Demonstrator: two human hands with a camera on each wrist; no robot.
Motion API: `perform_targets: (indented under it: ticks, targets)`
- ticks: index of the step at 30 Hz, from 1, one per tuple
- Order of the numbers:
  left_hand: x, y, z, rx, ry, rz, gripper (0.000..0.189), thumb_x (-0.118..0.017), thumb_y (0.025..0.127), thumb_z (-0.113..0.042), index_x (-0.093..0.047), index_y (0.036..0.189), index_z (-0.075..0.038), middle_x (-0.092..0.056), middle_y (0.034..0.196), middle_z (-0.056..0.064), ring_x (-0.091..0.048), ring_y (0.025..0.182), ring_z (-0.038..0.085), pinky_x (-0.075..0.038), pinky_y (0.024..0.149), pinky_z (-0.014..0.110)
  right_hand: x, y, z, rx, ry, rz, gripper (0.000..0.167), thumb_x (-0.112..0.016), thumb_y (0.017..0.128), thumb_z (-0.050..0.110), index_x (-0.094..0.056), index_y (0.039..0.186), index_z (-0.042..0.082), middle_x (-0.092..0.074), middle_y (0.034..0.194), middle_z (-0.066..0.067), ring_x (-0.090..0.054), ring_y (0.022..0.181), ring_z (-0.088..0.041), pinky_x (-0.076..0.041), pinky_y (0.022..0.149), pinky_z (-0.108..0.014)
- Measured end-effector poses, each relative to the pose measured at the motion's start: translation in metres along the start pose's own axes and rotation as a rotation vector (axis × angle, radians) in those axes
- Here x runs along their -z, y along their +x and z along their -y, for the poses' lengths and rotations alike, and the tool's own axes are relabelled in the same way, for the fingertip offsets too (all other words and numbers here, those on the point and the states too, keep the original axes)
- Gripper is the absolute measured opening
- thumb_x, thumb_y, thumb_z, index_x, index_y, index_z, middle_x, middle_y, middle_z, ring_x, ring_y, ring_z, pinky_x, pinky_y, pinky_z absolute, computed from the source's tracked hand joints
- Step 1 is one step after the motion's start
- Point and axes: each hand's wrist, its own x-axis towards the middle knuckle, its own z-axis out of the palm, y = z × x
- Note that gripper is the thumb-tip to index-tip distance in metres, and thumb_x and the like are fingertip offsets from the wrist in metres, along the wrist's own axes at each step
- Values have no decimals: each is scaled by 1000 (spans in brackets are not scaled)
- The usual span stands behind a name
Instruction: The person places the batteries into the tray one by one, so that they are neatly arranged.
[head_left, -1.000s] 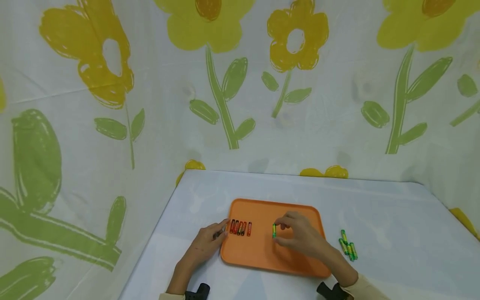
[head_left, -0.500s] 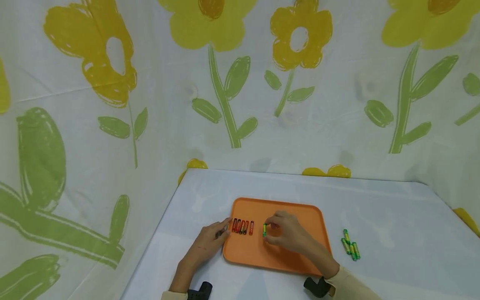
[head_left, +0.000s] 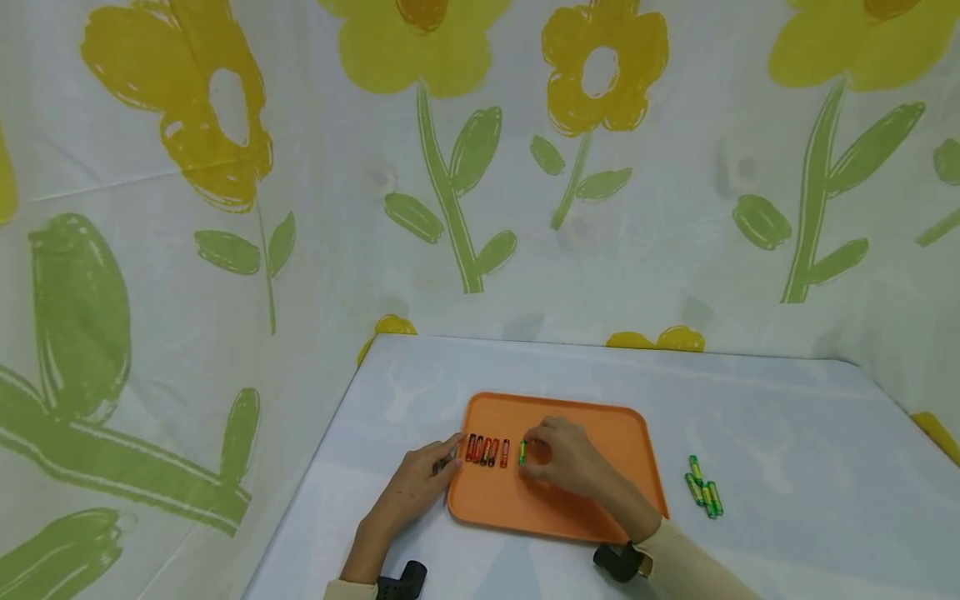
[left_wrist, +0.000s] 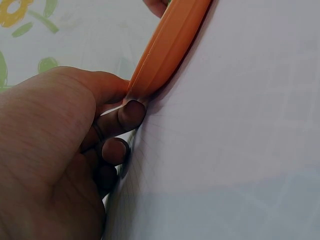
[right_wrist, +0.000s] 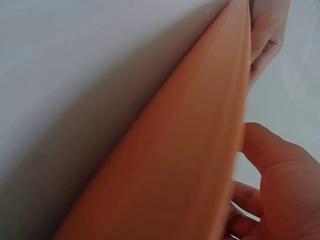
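Note:
An orange tray (head_left: 502, 504) lies on the white table, with my left hand (head_left: 416, 483) at its left edge. Thumb and forefinger of that hand grip the tray's rim, as the left wrist view shows from the side. Several red-and-black batteries (head_left: 481, 450) lie side by side near that edge; one red battery (head_left: 505, 453) stands slightly apart to their right. Just right of it, my right hand (head_left: 566, 462) pinches a green battery (head_left: 522, 452) by its two ends, between thumb and fingers. The tray's wall hides this battery in the right wrist view.
Several loose green batteries (head_left: 703, 487) lie in a small cluster on the table (head_left: 795, 467), right of the tray. A white curtain (head_left: 330, 275) printed with yellow flowers hangs behind and to the left of the table.
My right hand has moved left across the tray with the green battery, bringing it beside the red ones. The left hand keeps its place at the tray's edge.

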Motion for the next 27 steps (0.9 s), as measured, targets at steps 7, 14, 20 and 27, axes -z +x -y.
perform_targets:
  ticks: [7, 14, 20, 27]
  targets:
    - [2, 0, -4, -12, 2, -3, 47, -57, 104, -26, -51, 148, -13, -48, 75, -6, -42, 66, 7, -39, 57, 26, -5, 6, 2, -7, 16, 12, 39, -86, 80, 34, -73, 107, 10, -54, 92, 6, -44, 85, -13, -33, 77, -37]
    - [2, 0, -4, -14, 8, 0, 46, -56, 104, -26, -51, 148, -12, -49, 77, -6, -43, 67, 7, -40, 59, 26, -8, 10, 4, -8, 25, 13, 43, -87, 78, 36, -73, 109, 8, -55, 94, 5, -45, 86, -14, -33, 76, -37]
    - [1, 1, -3, -33, 10, -1, 47, -56, 104, -26, -50, 149, -12, -49, 77, -7, -42, 67, 7, -39, 60, 26, -4, 10, 6, -13, -28, 0, 42, -88, 77, 36, -74, 107, 10, -55, 93, 5, -47, 85, -13, -35, 77, -38]
    - [1, 1, -1, -20, 4, -7, 46, -58, 104, -23, -51, 148, -13, -50, 79, -7, -43, 68, 6, -41, 60, 26, 19, 3, 14, 47, -28, -49, 37, -84, 83, 24, -71, 112, 4, -59, 91, -1, -54, 85, -20, -42, 76, -41]
